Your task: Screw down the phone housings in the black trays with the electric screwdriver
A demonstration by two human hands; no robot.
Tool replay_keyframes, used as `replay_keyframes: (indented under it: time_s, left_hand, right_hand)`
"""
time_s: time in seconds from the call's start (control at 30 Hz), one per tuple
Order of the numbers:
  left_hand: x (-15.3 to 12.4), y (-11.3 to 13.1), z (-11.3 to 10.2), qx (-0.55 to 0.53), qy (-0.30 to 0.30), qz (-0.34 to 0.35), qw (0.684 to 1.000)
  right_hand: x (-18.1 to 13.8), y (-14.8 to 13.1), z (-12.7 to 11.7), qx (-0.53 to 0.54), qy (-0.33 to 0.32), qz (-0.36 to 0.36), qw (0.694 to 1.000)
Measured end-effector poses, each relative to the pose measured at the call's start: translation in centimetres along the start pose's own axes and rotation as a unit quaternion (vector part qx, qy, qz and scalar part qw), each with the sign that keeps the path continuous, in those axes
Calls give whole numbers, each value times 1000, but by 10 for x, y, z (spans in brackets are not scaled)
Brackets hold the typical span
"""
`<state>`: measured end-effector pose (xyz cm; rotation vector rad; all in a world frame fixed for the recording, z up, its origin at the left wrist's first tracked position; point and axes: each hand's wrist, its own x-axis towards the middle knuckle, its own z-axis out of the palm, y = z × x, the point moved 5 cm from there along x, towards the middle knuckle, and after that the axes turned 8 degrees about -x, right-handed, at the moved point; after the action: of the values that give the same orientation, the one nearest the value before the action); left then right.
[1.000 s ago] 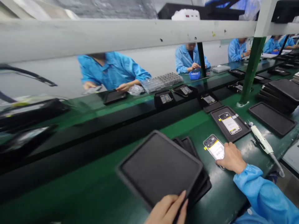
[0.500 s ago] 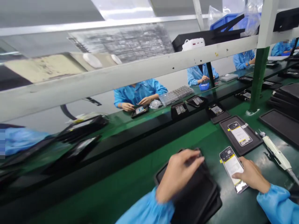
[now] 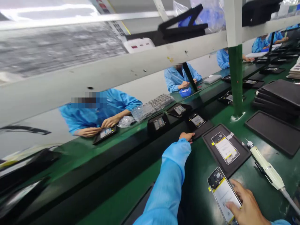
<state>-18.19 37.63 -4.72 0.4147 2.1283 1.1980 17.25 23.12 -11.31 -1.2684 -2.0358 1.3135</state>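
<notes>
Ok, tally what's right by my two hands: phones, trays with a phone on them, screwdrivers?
Phones: 3
Trays holding a phone: 2
Screwdrivers: 1
Total: 6

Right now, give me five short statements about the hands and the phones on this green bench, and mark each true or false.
1. The right hand rests on an open-backed phone. True.
2. The left hand holds the white screwdriver. False: it reaches toward the black belt; the screwdriver lies untouched.
3. Another phone lies in a black tray. True.
4. The bench is red. False: green.
5. Workers opposite wear blue coats. True.
</notes>
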Motion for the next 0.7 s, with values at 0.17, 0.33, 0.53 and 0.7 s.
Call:
replay_keyframes:
  time_s: [0.17,0.33,0.53,0.7]
  left_hand:
    - [4,-7,-13,-29,-6,-53,998]
    - [-23,4,-22,14,-58,-59,996]
    - [-86,32,-45,205,-20,31,978]
    - [-228,-10,-81,389,-81,155,904]
  right_hand:
    - [-3,-24,-5,-11,-7,-83,996]
    - [-5,-39,-15,-26,11,-88,996]
    - [0,-33,-17,-59,40,-106,992]
    - [-4,-28,-30,-14,86,-110,990]
